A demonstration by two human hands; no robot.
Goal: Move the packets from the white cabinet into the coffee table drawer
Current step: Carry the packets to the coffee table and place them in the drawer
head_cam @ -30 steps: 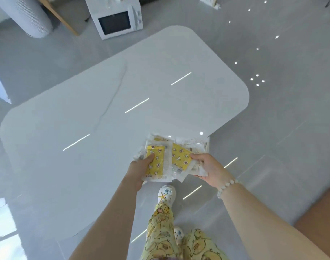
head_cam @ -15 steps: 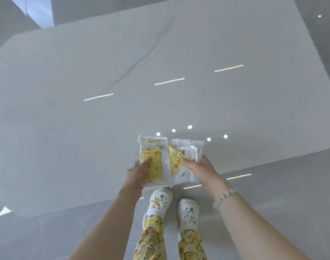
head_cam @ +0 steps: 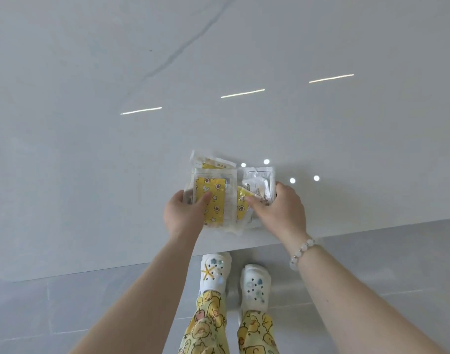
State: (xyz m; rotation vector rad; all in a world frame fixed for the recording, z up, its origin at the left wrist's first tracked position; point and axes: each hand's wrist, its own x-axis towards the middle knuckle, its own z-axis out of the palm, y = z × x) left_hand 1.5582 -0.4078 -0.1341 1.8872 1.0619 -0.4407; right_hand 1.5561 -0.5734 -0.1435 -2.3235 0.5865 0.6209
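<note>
Head view, looking down on the packets, gripped as one fanned bundle between left hand and right hand, fingers curled round both sides, low over the pale surface near its front edge (resting or hovering, cannot tell). Apparently out of the cabinet already; drawer unseen, so opening and loading left.

The glossy white tabletop is lit brightly and evenly from above. Strip lights and round spots are mirrored on it as sharp glare. The packets near its front edge are slightly blurred.
</note>
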